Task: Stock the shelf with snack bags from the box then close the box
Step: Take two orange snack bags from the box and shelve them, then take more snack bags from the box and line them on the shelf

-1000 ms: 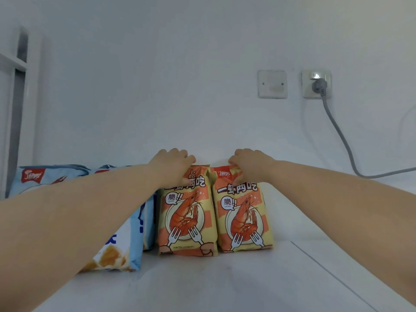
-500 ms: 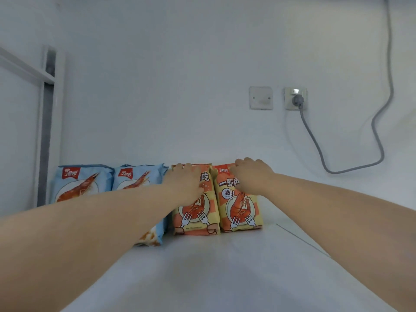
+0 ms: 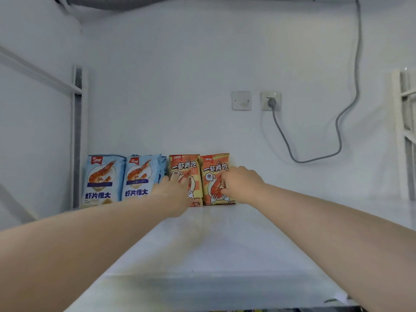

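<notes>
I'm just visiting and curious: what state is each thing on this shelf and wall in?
Left blue shrimp-chip bag: upright.
Right blue shrimp-chip bag: upright.
Left orange shrimp bag: upright, left hand touching it.
Right orange shrimp bag: upright, right hand touching it.
Grey plug: in the wall socket.

Premises appear to be a shop or stockroom shelving bay. Grounds: a plain white flat shelf board [image 3: 225, 244] is carried between white metal shelving uprights [image 3: 77, 136] at its left and right ends. Along its back edge, left of centre, two pale-blue prawn-cracker bags [image 3: 104, 179] and two orange prawn-snack bags [image 3: 184, 163] stand faced in one row against a bare white wall [image 3: 180, 86]. A grey cable [image 3: 315, 158] hangs from a white wall socket [image 3: 271, 101]. Grey ducting [image 3: 112, 3] crosses overhead.
</notes>
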